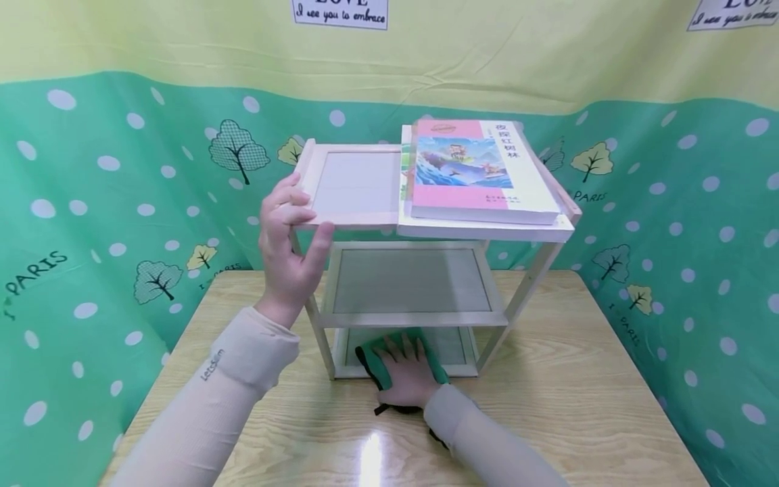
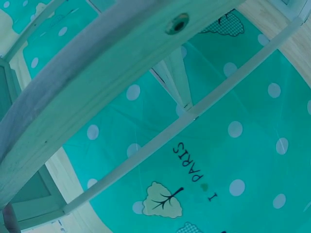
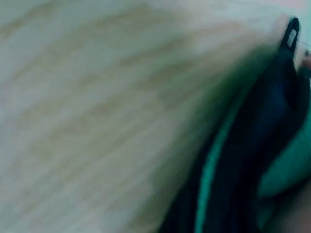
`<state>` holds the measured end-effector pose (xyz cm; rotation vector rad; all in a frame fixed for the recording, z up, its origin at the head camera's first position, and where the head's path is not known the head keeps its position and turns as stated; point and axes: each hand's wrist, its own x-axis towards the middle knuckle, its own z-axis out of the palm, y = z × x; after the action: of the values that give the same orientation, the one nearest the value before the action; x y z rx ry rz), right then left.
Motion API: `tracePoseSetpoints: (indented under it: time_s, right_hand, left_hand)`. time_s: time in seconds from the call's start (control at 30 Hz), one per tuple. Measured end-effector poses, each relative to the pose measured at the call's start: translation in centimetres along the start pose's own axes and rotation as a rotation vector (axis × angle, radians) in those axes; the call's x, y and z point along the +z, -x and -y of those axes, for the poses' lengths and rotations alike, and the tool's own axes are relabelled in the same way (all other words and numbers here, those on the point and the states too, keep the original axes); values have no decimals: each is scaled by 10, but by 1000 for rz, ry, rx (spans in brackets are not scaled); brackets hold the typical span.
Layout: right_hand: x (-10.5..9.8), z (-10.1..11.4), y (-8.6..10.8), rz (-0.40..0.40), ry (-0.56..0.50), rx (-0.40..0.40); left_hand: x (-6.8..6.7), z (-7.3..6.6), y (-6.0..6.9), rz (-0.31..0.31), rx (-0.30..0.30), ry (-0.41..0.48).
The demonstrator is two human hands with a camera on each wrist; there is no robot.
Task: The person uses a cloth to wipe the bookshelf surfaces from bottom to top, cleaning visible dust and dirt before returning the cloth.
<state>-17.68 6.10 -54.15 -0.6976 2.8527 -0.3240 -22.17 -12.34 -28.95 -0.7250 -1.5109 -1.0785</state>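
A white three-tier shelf [image 1: 411, 318] stands on the table. At the top tier's left end, my left hand [image 1: 292, 250] grips the frame edge, fingers over the rail and thumb at the front. My right hand [image 1: 409, 374] lies with fingers spread on a green cloth with dark edging [image 1: 436, 367], at the front of the bottom tier. In the right wrist view the cloth [image 3: 286, 162] shows blurred folds and a dark loop. The left wrist view shows the shelf's frame [image 2: 97, 73] close up.
Two stacked books, the upper one pink and white [image 1: 468, 162], lie on the right of the top tier. The wood-grain table [image 1: 560, 392] extends around the shelf. A green and yellow patterned curtain [image 1: 109, 223] hangs behind and at both sides.
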Motion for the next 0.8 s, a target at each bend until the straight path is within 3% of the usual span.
tracePoseSetpoints:
  time_s: [0.17, 0.27, 0.8]
  right_hand:
    - [-18, -1, -3, 177, -42, -23]
    - [-24, -2, -4, 243, -73, -31]
    - [-31, 7, -3, 263, -76, -50]
  left_hand:
    - [-2, 0, 0, -1, -4, -5]
    - [-2, 0, 0, 5, -6, -11]
    - [0, -1, -1, 4, 6, 1]
